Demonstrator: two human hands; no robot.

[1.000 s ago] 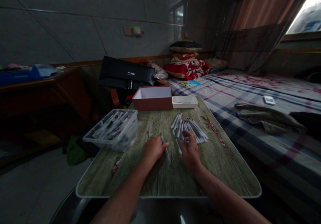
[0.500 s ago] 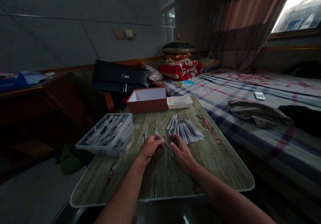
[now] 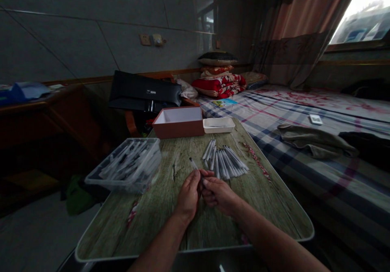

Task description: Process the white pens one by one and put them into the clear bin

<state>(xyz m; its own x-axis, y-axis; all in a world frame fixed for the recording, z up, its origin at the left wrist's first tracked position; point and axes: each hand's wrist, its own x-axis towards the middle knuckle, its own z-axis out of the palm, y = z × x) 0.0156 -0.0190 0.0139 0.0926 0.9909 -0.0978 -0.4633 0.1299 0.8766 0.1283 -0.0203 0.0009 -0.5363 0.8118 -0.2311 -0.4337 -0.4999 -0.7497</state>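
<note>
Head view: pen held over the table, fingers of left hand pinching it, those of right hand apparently closed on its obscured lower end; work judged part-way, fan of pens laid out beyond, clear tub well filled.

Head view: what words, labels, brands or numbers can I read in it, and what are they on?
None can be read.
Monitor: pale label, too small to read.
White object on the bed: darker marks, too small to read.
Colourful sheet: too small and blurred to read.
Held pen and fanned pens: no writing can be made out.
</note>
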